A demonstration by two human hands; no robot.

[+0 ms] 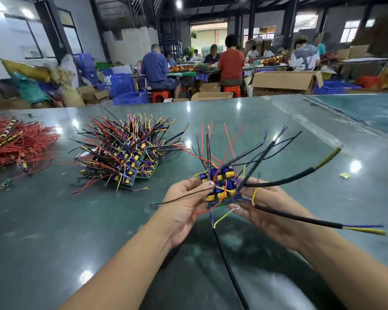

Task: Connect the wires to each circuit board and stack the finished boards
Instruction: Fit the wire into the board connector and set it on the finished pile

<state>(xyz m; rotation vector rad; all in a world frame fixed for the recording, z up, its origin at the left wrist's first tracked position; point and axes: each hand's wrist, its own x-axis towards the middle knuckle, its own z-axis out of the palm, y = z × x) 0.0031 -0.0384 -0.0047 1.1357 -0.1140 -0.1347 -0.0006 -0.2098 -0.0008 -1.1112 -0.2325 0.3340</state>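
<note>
Evidently the left hand (184,204) and right hand (266,209) are gripping one circuit board (222,186) from either side, lifting it off the surface (278,135), right of the stacked boards (121,159), to reach its wires (210,144).

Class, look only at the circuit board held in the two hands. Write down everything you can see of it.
The circuit board is green-edged and crowded with blue and yellow components. Thin red, black, yellow and purple wires and thicker black-sleeved cables fan out from it, mostly up and to the right, and one black cable hangs down towards the camera. It is held above the dark green table, tilted towards the viewer. The left hand grips its left side, fingertips at the wires; the right hand supports its right edge from below.
</note>
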